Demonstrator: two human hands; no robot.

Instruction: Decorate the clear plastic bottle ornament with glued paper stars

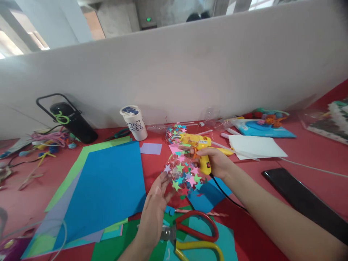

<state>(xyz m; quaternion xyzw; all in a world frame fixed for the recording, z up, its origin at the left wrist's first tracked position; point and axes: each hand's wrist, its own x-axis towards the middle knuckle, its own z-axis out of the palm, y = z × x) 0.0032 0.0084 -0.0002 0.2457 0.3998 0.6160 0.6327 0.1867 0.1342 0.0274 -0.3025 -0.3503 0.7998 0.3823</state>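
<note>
My right hand (217,161) is wrapped round the grip of a yellow hot glue gun (199,143), whose black cord trails back along my forearm. The gun's nozzle points left at a clear ball covered in small coloured paper stars (182,174). My left hand (156,203) cups that ball from below and the left, fingers curled against it. A second star-covered clear ball (175,132) lies on the red table (312,152) just behind the gun.
Large blue, green and lilac paper sheets (108,188) cover the table at left. Red and yellow scissors (198,237) lie near my left wrist. A white cup (134,122), a black bottle (73,121), white paper (255,146), a black phone (301,197) and a white partition (190,72) are around.
</note>
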